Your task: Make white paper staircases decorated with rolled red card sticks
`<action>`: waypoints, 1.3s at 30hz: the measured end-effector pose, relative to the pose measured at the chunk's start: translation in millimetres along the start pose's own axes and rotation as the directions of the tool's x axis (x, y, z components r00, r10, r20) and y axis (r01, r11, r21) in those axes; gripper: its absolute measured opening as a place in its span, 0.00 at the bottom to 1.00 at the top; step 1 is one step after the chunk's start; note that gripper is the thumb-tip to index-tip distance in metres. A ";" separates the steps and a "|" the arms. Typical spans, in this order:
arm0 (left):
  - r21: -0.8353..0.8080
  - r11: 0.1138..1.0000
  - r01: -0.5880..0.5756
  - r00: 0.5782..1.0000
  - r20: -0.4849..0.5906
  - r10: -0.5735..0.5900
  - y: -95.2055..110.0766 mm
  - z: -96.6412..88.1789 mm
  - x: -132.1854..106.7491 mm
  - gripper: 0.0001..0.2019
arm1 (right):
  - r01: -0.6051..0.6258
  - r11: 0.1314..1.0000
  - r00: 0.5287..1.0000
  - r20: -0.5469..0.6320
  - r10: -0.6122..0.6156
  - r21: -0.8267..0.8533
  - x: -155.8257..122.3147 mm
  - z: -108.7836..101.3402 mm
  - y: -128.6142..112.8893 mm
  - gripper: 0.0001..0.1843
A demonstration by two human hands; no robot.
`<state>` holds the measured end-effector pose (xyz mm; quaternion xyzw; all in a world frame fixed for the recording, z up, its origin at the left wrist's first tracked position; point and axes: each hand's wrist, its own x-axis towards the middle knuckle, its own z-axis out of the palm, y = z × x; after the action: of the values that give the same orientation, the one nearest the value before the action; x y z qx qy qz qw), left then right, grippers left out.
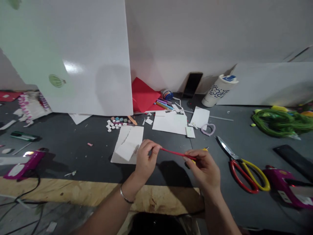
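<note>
A thin red strip (173, 152) stretches between my two hands above the table's front part; I cannot tell if it is paper or cord. My left hand (147, 158) pinches its left end between thumb and fingers. At the other end, my right hand (204, 168) is closed on the strip, its tip lying along the fingers. Just behind my left hand lie torn white card pieces (128, 143). Something yellow (204, 149) shows partly behind my right hand. Scissors (234, 158) with one red and one yellow handle lie to the right, blades pointing away.
A large white board (97, 58) stands at the back left. Red paper (145, 94), pens (164, 103), a phone (192, 85) and a white cup (218, 91) are at the back. Green yarn (278, 122) and purple glue guns (26, 163) lie at the sides.
</note>
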<state>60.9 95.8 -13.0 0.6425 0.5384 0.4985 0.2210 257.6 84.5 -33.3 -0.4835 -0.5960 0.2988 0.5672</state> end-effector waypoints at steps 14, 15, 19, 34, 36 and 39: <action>-0.659 0.434 0.614 0.775 0.401 -0.488 -1.2 23.5 -6.9 0.21 | -0.029 0.993 0.992 0.122 0.015 0.113 -12.4 26.9 3.9 0.05; -0.664 0.441 0.604 0.783 0.391 -0.485 -1.0 22.6 -6.4 0.20 | -0.043 0.993 0.990 0.138 0.028 0.107 -12.8 27.8 4.0 0.05; -0.638 0.549 0.539 0.836 0.327 -0.441 -0.3 20.2 -6.4 0.16 | -0.078 0.993 0.985 0.163 0.062 0.093 -12.9 29.9 2.5 0.05; -0.600 0.620 0.505 0.861 0.305 -0.406 -2.0 16.0 -4.5 0.27 | -0.204 0.976 0.958 0.221 0.183 0.077 -11.2 29.2 7.1 0.12; -0.532 0.737 0.418 0.908 0.235 -0.347 8.3 7.8 -10.8 0.22 | -0.233 0.968 0.948 0.242 0.205 0.096 -8.7 25.6 9.8 0.16; -0.269 0.953 0.140 0.989 0.090 -0.120 27.4 -21.3 -25.7 0.12 | -0.279 0.950 0.941 0.238 0.241 0.141 -6.4 22.4 14.1 0.19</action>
<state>57.1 58.2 7.8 0.5865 0.4967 0.5291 0.3596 238.6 87.9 -52.6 -0.4717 -0.5572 0.4731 0.4933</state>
